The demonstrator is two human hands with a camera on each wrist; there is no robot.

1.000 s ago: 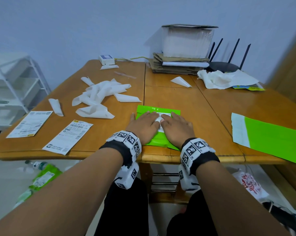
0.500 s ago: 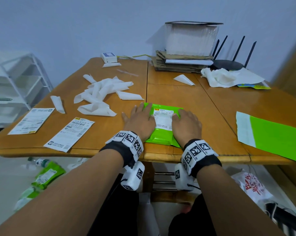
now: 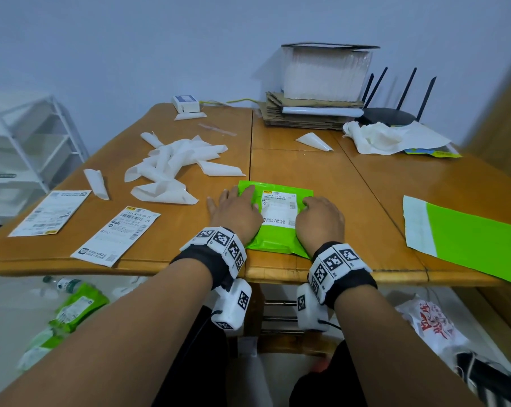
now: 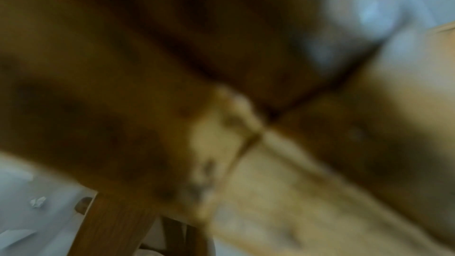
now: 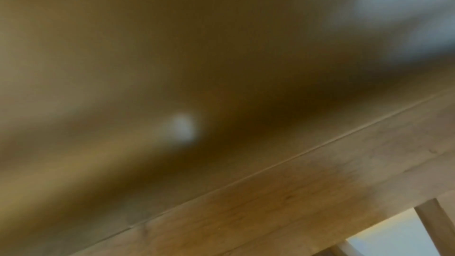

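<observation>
A green plastic parcel (image 3: pixel 273 240) lies on the wooden table (image 3: pixel 321 177) near its front edge, with a white shipping label (image 3: pixel 279 208) stuck on top. My left hand (image 3: pixel 236 214) lies flat with spread fingers over the parcel's left edge and the table beside it. My right hand (image 3: pixel 320 218) presses on the parcel's right side, its fingertips at the label's right edge. Neither hand grips anything. Both wrist views are blurred and show only brown wood close up, no fingers.
A heap of white backing papers (image 3: pixel 172 165) and two loose label sheets (image 3: pixel 50 212) (image 3: pixel 116 235) lie to the left. A flat green mailer bag (image 3: pixel 477 239) lies right. Cardboard (image 3: pixel 307 113), a router (image 3: pixel 392 116) and crumpled white plastic (image 3: pixel 377 139) sit at the back. Green parcels (image 3: pixel 72 309) lie on the floor.
Both hands slid apart from the middle of the label out to the parcel's left and right sides, uncovering the label. The parcel stayed where it was.
</observation>
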